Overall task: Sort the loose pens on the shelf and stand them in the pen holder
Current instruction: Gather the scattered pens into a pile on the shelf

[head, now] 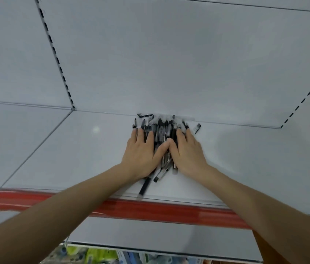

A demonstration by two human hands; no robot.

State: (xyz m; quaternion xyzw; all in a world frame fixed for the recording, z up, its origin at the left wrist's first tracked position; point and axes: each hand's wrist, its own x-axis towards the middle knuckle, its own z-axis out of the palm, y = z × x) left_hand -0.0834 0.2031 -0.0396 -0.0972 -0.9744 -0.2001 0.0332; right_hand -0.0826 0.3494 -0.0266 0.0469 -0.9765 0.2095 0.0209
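- Nearest to us, the left forearm [55, 212] and the right forearm [255, 202] come in from the bottom corners and reach forward over the shelf edge.
- Under them, at the bottom edge, we see blurred green and blue packaged goods [93, 254] on a lower level; we cannot tell what they are.
- A red strip [150, 208] runs along the front edge of the pale grey shelf [74, 149].
- The left hand [141, 151] lies palm down on the left side of a pile of pens [161, 128]. Its grip is apart, with fingers straight and spread, pressing flat rather than curled round anything.
- The right hand [187, 151] lies the same way on the right side of the pile, its grip also apart and fingers straight. The two thumbs meet over the middle of the pens.
- The pens, dark and clear-barrelled, lie heaped near the back of the shelf, close against the grey back panel [150, 63]. Most point front to back.
- One dark pen [144, 185] sticks out from under the left wrist toward the front edge, blurred.
- A small dark piece [197, 128], which looks like a cap, lies just right of the pile, apart from it.
- A slotted upright [55, 52] runs up the back panel at the left.
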